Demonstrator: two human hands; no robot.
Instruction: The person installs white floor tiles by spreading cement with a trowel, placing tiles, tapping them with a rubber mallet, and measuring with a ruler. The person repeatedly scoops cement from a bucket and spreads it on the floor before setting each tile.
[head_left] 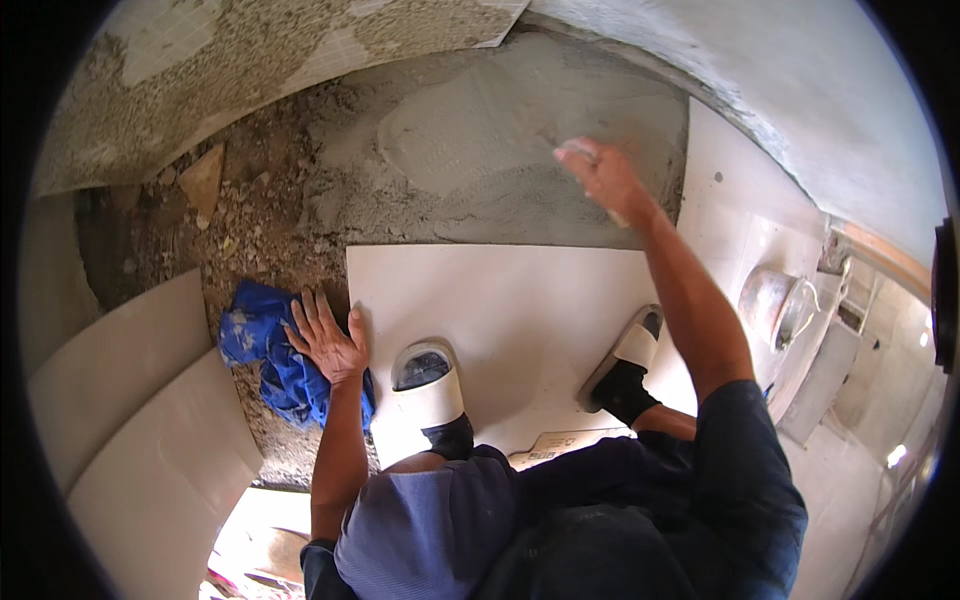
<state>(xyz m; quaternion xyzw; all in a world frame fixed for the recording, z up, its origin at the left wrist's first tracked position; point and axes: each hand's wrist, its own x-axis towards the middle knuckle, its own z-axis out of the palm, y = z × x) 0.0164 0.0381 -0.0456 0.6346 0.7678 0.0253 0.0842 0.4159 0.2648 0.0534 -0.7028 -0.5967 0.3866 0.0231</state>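
My right hand (605, 180) is closed around a trowel (622, 218); its handle end sticks out below the palm, and its blade is blurred against the mortar. Under it spreads a bed of wet grey mortar (450, 130), smoothed in broad arcs across the middle and rougher at the left. My left hand (330, 338) lies flat with spread fingers on a crumpled blue cloth or bag (250, 330), which is smeared with pale dirt. Beside that hand is the corner of a large pale floor tile (510, 320) that borders the mortar.
My sandalled feet stand on the pale tile. Rubble and loose soil (250, 190) lie at the left, with large tiles (150, 400) leaning nearby. A mortar-crusted slab (300, 60) rises at the far left, a wall (780, 80) at the right. A bucket (770, 305) stands on the right.
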